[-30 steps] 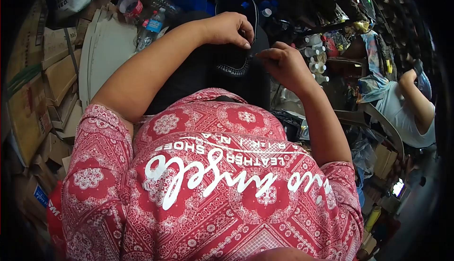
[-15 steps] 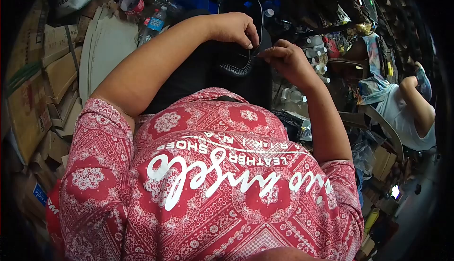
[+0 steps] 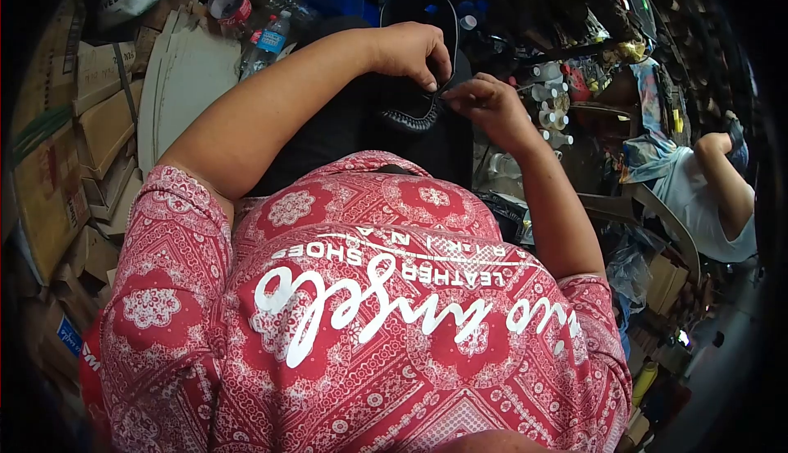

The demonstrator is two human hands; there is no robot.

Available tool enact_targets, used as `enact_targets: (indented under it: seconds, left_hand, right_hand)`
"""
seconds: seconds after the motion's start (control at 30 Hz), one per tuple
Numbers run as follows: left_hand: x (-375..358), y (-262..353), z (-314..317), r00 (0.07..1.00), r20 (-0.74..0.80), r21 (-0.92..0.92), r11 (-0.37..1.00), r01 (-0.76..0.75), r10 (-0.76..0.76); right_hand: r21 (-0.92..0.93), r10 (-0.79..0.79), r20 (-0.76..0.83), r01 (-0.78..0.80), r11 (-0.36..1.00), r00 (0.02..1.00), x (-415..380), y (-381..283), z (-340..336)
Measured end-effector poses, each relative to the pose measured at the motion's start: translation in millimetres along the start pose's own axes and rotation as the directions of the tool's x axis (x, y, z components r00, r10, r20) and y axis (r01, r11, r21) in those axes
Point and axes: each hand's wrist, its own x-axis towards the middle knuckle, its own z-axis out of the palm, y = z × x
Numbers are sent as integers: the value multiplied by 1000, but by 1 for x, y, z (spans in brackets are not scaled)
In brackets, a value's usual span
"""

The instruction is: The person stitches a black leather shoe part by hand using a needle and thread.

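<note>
Across the person's dark lap [image 3: 336,133] lay a black stitched shoe piece [image 3: 406,119], probably light and firm-edged, best gripped by its rim [image 3: 455,26]; the left hand [image 3: 413,49] was clamped there, the right hand [image 3: 491,108] bunched its fingertips just beside, any hold impossible to tell

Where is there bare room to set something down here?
On the pale board, bordered by cardboard, a blue-labelled bottle and the left forearm. Crowded: around the black shoe piece, by the left hand, and beyond the right hand, among small clear containers.
</note>
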Motion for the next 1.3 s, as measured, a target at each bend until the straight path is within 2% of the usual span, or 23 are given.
enact_targets:
  seconds: [0.07,0.13,0.17,0.2,0.23,0.27,0.33,0.37,0.43,0.47,0.53,0.57,0.6,0.67,0.7,0.77,0.8,0.87,1.0,1.2,1.27,1.3]
  left_hand:
    - [1,2,0,1000,10,9,1000,26,-26]
    - [-9,13,2,992,-122,114,993,34,-20]
    - [-13,11,7,993,-118,116,993,36,-22]
    - [-17,5,13,945,-327,152,988,39,13]
    - [-24,5,16,855,-516,186,981,47,57]
    - [-35,1,13,839,-535,196,980,16,94]
    - [-60,7,13,813,-578,212,975,63,73]
    - [-71,15,15,817,-573,211,975,62,72]
    - [-92,33,21,841,-507,-57,980,188,-191]
    - [-98,36,27,841,-506,-55,980,190,-192]
    - [-104,35,41,854,-511,81,983,163,-100]
    - [-103,33,44,838,-542,322,937,136,65]
    - [-101,32,46,838,-541,324,936,136,65]
    - [-92,30,47,784,-605,539,797,274,139]
    - [-88,29,47,784,-605,539,796,274,140]
    - [-79,27,45,783,-604,396,909,129,152]
    - [-76,25,45,783,-603,397,909,127,154]
    - [-70,18,47,815,-574,286,951,112,76]
    - [-69,11,50,825,-562,289,948,132,57]
    - [-70,12,49,840,-540,307,943,130,60]
    - [-70,17,47,873,-482,270,937,222,-68]
    - [-70,17,48,874,-482,270,937,222,-68]
  right_hand:
    - [-45,-45,-33,44,998,998,1,-7,8]
    - [-83,-93,-62,88,993,994,-1,-11,10]
    - [-102,-109,-82,100,990,991,-4,-13,8]
    - [-121,-124,-104,111,986,987,-7,-16,7]
    - [-115,-118,-112,105,988,987,-10,-19,8]
    - [-155,-118,-123,98,983,985,-14,-22,8]
    - [-193,-110,-136,82,978,985,-23,-24,13]
    - [-251,-114,-162,71,965,980,-27,-25,18]
    - [-333,-156,-216,78,940,964,-32,-26,28]
    - [-330,-156,-217,78,941,964,-34,-26,33]
    - [-461,-226,-282,75,884,933,-37,-26,41]
    - [-460,-227,-283,76,885,932,-37,-26,41]
    - [-390,-164,-261,51,919,951,-37,-25,39]
    - [-320,-103,-235,23,947,966,-36,-20,33]
    - [-175,-20,-186,-13,984,982,-33,-16,28]
    - [71,73,-81,-68,995,994,-27,-4,18]
    - [70,74,-83,-68,995,994,-24,1,14]
    - [132,27,14,-28,991,1000,-15,10,6]
    - [177,71,102,-89,980,992,-5,14,0]
    - [202,98,126,-123,972,987,-3,10,-2]
    - [189,108,131,-132,973,985,-3,9,-3]
    - [174,115,138,-138,975,984,-3,8,-4]
